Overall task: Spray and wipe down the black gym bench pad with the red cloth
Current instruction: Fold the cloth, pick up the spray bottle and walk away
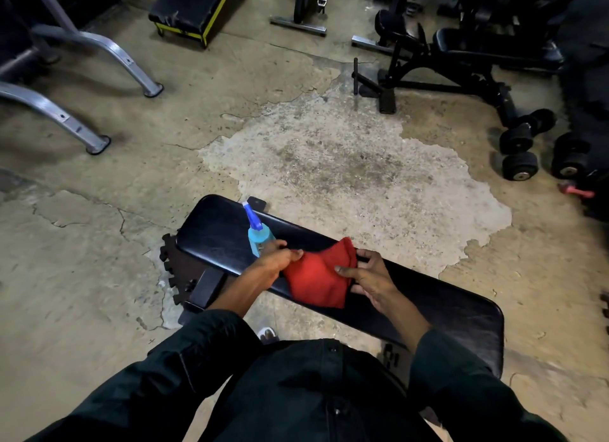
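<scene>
Spray bottle [258, 235] base behind left hand [275, 258].

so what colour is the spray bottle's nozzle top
Dark blue, above a light blue body; the spray bottle shows in the head view.

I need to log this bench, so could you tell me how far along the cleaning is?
Early, by the look of it. The spray bottle stands on the black bench pad, near the left hand. Both hands grip the red cloth, the right hand at its other edge, bunched on the pad. Whether spraying is done cannot be told; wiping seems mostly left.
</scene>
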